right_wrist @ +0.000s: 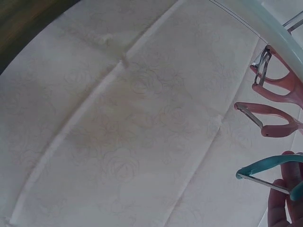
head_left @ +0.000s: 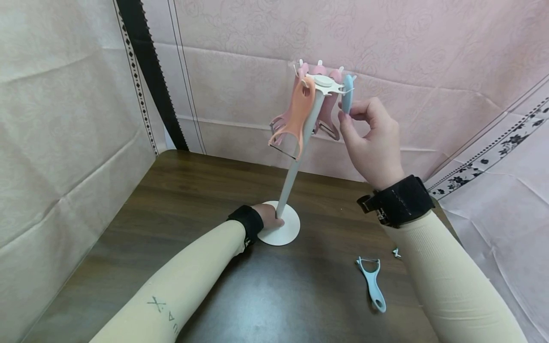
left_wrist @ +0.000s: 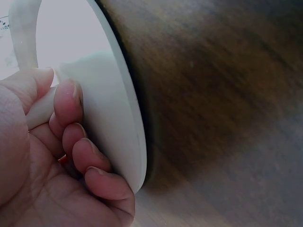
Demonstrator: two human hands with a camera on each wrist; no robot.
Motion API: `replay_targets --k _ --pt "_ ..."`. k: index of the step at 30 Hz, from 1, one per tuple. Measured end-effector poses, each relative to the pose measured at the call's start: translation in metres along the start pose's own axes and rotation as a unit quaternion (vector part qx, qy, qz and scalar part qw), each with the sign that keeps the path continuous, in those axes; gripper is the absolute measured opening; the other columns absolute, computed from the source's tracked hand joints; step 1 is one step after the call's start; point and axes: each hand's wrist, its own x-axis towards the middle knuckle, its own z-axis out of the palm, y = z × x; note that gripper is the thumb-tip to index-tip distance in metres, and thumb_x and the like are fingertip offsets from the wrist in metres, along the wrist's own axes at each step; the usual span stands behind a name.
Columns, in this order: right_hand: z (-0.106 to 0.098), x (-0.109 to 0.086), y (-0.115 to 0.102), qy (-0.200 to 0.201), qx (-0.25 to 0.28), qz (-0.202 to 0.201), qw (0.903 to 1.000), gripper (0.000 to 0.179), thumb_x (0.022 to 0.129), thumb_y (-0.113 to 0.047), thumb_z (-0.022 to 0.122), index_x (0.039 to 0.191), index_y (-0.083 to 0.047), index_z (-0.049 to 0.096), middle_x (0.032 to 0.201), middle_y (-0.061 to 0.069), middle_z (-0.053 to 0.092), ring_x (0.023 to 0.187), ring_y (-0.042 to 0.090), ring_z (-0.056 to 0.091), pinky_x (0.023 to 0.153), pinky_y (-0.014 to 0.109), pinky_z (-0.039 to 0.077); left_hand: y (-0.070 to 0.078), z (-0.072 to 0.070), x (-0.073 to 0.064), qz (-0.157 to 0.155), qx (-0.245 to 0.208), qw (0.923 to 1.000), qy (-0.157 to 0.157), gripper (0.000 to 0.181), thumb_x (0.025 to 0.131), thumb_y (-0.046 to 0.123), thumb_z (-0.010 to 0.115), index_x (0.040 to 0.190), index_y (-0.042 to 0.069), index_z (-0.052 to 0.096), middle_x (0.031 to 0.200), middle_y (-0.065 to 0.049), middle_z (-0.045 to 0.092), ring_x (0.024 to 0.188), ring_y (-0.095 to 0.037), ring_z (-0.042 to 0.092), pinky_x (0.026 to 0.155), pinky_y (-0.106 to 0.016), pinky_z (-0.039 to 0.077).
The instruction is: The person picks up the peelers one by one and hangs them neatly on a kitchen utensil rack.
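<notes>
The right hand [head_left: 374, 138] pinches the raised blue peeler [head_left: 348, 95] at a hook [head_left: 354, 77] atop the white stand [head_left: 323, 80], the left hand [head_left: 268, 216] grips the pole [head_left: 289, 183] near its base [head_left: 286, 233], and sound practice calls for firm bracing with the peeler kept square.

Left forearm [head_left: 180, 281] is extended forward, sleeved; left hand [head_left: 270, 216] is held low, fingers [left_wrist: 87, 153] curled in, thumb [left_wrist: 38, 85] opposed to the index fingertip. Right forearm [head_left: 454, 281] is sleeved too, angled up and inward; right hand [head_left: 375, 138] is raised well above the left, right thumb [head_left: 350, 131] and fingers bent into a pinch.
</notes>
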Motion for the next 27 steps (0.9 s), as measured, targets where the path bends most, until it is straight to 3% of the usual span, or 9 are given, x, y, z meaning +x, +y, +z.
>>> replay_targets --k 21,27 --pt "0.000 -0.008 0.001 -0.011 0.021 -0.027 0.9993 0.021 0.093 -0.020 0.063 0.104 -0.002 0.060 0.098 -0.001 0.067 0.099 0.010 0.063 0.091 0.028 0.044 0.002 -0.002 -0.003 -0.006 0.000 1.0000 0.004 0.039 0.094 0.039 0.059 0.102 0.003 0.070 0.080 -0.003 0.062 0.075 -0.018 0.056 0.073 -0.031 0.045" --pt "-0.005 -0.018 0.010 -0.024 0.000 -0.030 0.9993 0.025 0.094 -0.023 0.063 0.110 -0.004 0.061 0.106 -0.001 0.068 0.101 0.012 0.062 0.084 0.025 0.044 0.000 -0.001 -0.001 -0.004 0.003 1.0000 0.001 0.040 0.095 0.039 0.058 0.104 0.003 0.069 0.080 -0.003 0.063 0.075 -0.018 0.057 0.074 -0.031 0.046"
